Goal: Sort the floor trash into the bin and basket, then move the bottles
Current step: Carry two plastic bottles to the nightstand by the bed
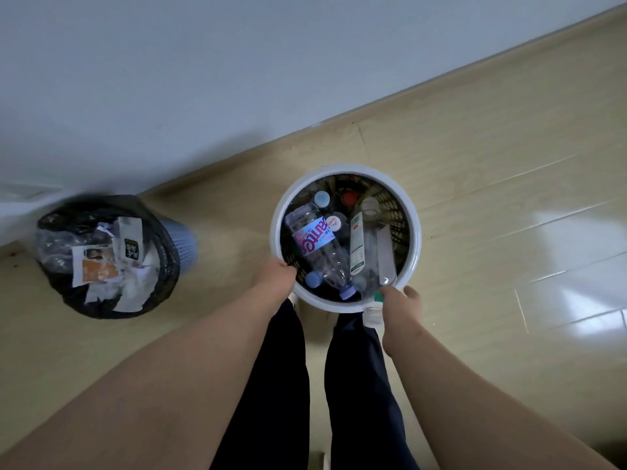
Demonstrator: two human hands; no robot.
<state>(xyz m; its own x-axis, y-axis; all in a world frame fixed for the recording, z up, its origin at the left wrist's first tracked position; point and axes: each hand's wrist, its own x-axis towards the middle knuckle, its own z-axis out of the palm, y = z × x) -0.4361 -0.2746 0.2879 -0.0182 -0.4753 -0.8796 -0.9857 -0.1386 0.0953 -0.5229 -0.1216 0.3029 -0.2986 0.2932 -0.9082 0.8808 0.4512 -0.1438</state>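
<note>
We see a round basket [414, 232] with a white rim and a dark mesh wall, upright and packed with clear plastic bottles. The largest bottle [315, 245], pink-labelled and lilac-capped, lies slanted on top. Left of the basket stands the blue mesh bin [183, 245], black-lined and heaped with paper trash [98, 266].

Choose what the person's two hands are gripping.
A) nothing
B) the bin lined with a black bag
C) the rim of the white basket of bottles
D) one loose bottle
C: the left hand and right hand both curl over the rim of the white basket holding bottles; the bin stands apart.
</note>
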